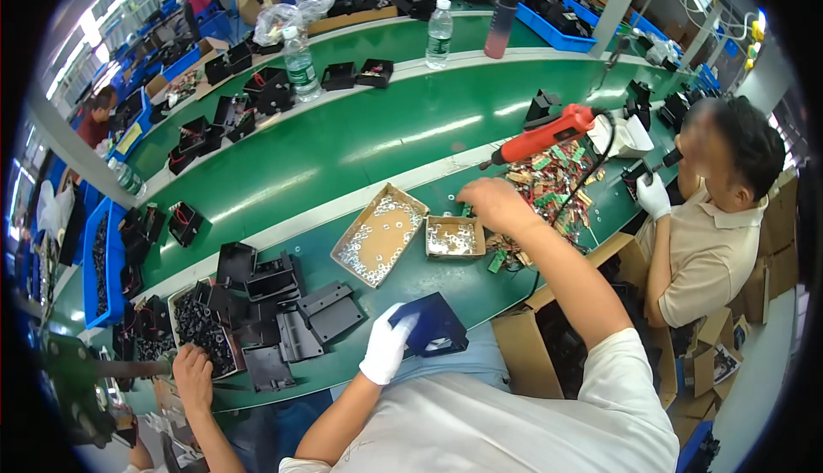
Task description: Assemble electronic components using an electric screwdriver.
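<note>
We hold a dark plastic housing [433, 325] in our gloved left hand [387, 344], fingers wrapped around its left edge, low at about six o'clock, just over the near edge of the green bench [360, 138]. Our bare right hand [490, 204] reaches out at about one o'clock from the housing, fingers curled down and pinched at the pile of small green circuit boards [549, 186]; we cannot tell whether a board is caught between them. The small cardboard tray of screws [455, 237] sits just left of that hand, between it and the housing. So the boards lie up and right of the held part, and the right hand is clearly the nearer one. An orange electric screwdriver [544, 134] hangs above the pile.
</note>
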Motion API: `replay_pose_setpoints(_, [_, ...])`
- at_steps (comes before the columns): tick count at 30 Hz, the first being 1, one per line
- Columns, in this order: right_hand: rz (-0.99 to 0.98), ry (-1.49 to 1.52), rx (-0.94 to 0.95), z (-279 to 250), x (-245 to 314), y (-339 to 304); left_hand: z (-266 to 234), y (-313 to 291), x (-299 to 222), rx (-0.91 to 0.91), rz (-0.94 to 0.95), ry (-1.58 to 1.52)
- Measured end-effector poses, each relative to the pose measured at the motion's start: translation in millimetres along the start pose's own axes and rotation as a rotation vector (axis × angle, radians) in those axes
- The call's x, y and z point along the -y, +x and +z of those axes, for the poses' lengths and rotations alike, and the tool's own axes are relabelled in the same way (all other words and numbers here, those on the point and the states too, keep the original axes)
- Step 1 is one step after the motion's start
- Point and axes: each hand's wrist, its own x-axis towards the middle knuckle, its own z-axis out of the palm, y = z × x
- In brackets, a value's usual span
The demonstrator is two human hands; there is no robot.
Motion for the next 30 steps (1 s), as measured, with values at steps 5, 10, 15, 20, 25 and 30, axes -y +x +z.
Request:
replay_pose_setpoints(5, [0.149, 0.149, -0.135, -15.8, -0.7, -2.0, -2.5, -4.9, -6.7, -0.009, 0.061, 0.04])
replay_pose_setpoints(10, [0.257, -0.304, 0.204, -22.0, -3.5, -5.8, 1.0, -2.2, -16.7, 0.057, 0.102, 0.087])
replay_pose_setpoints(15, [0.642, 0.611, -0.277, -73.4, 25.5, -14.2, -7.0, 0.1, -5.1, 0.096, 0.113, -0.012])
replay_pose_setpoints(20, [0.294, 1.306, -0.852, -68.0, 29.4, -28.7, -7.0, 0.5, -4.1, 0.113, 0.114, 0.013])
replay_pose_setpoints(25, [0.428, 1.867, -0.604, -87.5, 69.2, -51.5, -6.2, -4.1, -8.2, -0.033, -0.095, -0.145])
replay_pose_setpoints(30, [0.312, 1.628, -0.203, -103.5, 103.6, -92.4, -8.6, -23.7, -54.3, 0.06, -0.056, -0.28])
